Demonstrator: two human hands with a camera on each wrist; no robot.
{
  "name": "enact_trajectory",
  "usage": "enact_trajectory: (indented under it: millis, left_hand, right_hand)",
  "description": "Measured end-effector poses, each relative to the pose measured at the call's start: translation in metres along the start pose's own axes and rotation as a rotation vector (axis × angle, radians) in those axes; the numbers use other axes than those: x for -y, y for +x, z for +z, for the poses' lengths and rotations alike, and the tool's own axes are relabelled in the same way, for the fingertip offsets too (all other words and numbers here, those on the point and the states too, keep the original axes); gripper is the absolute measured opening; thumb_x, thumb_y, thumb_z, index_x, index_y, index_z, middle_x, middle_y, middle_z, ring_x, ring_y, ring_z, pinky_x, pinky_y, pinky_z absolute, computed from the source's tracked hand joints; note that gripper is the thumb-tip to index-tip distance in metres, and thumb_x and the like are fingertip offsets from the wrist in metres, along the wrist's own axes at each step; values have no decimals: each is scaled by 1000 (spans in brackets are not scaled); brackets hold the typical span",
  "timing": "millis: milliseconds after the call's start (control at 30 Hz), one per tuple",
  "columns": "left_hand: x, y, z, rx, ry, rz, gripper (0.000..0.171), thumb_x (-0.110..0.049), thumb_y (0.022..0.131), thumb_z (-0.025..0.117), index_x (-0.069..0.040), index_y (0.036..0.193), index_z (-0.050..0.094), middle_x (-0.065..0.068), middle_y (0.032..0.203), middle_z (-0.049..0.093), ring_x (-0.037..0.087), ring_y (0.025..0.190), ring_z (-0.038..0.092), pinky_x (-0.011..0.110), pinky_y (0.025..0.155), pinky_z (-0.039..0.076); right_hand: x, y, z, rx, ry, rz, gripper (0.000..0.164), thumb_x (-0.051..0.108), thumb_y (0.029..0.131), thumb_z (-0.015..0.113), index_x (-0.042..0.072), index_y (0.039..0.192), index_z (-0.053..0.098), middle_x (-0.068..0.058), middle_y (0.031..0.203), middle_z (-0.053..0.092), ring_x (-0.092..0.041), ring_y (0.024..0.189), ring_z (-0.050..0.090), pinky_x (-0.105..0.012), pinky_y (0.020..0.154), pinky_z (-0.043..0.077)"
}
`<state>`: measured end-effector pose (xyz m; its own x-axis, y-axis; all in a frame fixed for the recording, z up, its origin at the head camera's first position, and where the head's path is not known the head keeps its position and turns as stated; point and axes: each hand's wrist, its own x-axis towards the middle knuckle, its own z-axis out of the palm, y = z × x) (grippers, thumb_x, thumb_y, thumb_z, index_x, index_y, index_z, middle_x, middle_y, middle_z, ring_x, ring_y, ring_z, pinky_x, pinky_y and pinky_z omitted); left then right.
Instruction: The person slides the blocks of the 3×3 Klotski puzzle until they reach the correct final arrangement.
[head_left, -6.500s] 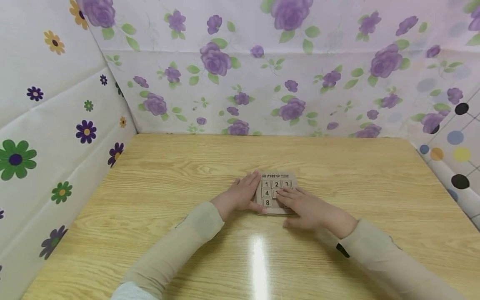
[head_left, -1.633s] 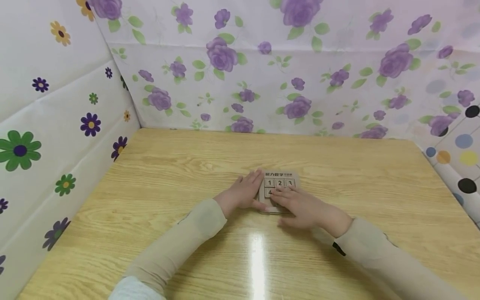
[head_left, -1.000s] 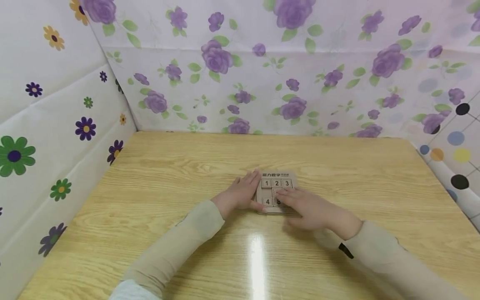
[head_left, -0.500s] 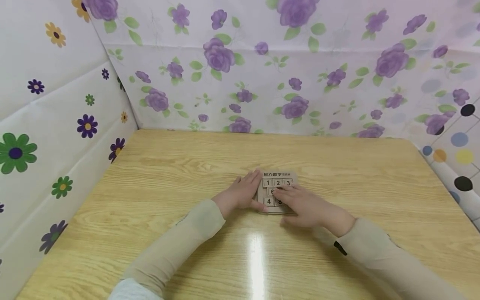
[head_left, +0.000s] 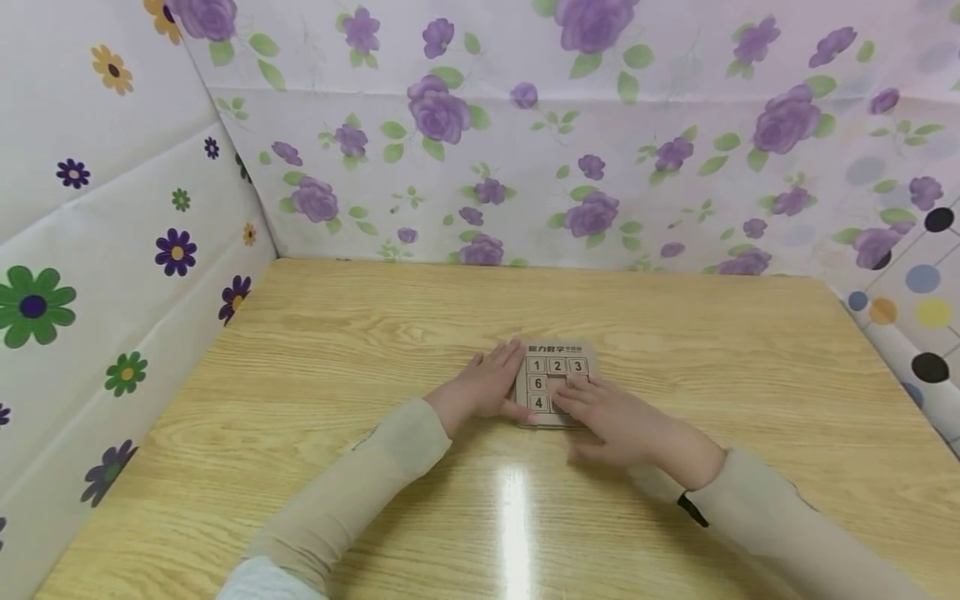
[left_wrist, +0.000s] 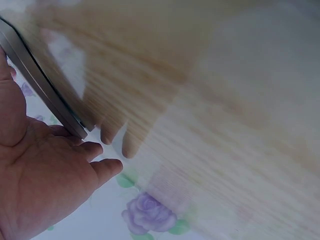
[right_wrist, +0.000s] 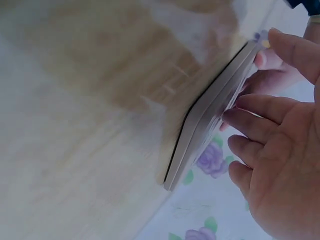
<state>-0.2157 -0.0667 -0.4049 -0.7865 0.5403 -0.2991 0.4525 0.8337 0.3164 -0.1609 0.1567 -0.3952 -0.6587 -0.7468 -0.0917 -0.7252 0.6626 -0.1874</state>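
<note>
On the wooden table lies a number slide puzzle (head_left: 556,422), a flat square board with numbered tiles and a printed heading along its far edge. Tiles 1, 2 and 3 fill the far row; below the 1 sit a 6 tile (head_left: 537,384) and a 4 tile (head_left: 538,403). The middle slot looks vacant. My left hand (head_left: 487,385) holds the board's left side, thumb at the near corner. With fingers extended, my right hand (head_left: 618,421) touches the tiles at the lower right and hides several of them. In the right wrist view its fingertips (right_wrist: 231,117) meet the board's face.
The wooden table (head_left: 375,333) extends around the board. Behind it hangs a white cloth (head_left: 510,167) with purple flowers. Another flowered cloth (head_left: 90,250) stands at the left, and a dotted one (head_left: 922,333) at the right.
The 6 tile has slid left into the middle row's left slot, under the 1. The right fingers have since shifted rightward, uncovering the middle slot. My left hand stays at the board's left side.
</note>
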Motion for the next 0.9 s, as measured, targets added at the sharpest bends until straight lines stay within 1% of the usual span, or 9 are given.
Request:
enact_trajectory:
  millis: [100,200,333,467,567,667,800,900]
  left_hand:
    - [0,0,-1,-5,-8,-5,116,-63,76,66,-5,153,2,11,160,-3,29,147,4,51,119,10]
    - [1,0,0,-16,-2,-9,116,-63,75,67,-5,153,2,11,160,-3,29,147,5,50,119,10]
    - [1,0,1,-11,1,-2,115,-63,76,65,-5,153,2,11,160,-3,29,147,5,50,119,11]
    - [1,1,4,-3,6,-1,115,-63,77,65,-5,153,2,11,160,-3,29,147,5,51,119,12]
    - [0,0,3,-4,-1,-4,115,-62,76,65,-5,153,2,11,160,-3,29,147,5,51,119,11]
    - [-1,-1,1,-6,-12,-2,115,-61,76,66,-5,153,2,11,160,-3,29,147,4,50,119,10]
    - [-2,-2,-1,-4,-9,-2,115,-62,76,66,-5,153,1,11,160,-4,29,148,4,50,119,10]
    - [-2,-2,-1,-1,-5,-4,115,-62,77,66,-5,153,1,11,160,-4,28,148,4,50,119,10]
  right_hand:
    - [3,-8,0,12,-4,5,69,37,89,62,-5,139,42,-21,147,40,-40,139,30,-55,114,22]
    - [5,-12,0,10,1,7,69,38,89,61,-6,139,43,-21,147,39,-40,139,30,-55,115,21]
    - [4,-13,0,9,3,42,71,39,88,62,-7,139,42,-21,147,39,-40,138,31,-54,115,21]
    - [-1,-13,1,10,7,68,69,35,89,62,-7,140,41,-22,146,40,-41,138,32,-54,115,22]
    - [-4,-12,-1,5,1,76,66,31,89,62,-7,139,42,-22,145,41,-41,136,34,-55,114,24]
    - [-6,-12,-4,6,-9,91,66,31,89,62,-7,138,43,-22,144,42,-41,136,35,-55,114,24]
    - [-6,-12,-6,6,-23,92,66,32,89,63,-7,138,43,-22,144,43,-41,135,36,-55,114,24]
    - [-3,-13,-5,-14,-22,58,65,31,89,63,-6,138,44,-22,143,44,-41,135,36,-56,113,25]
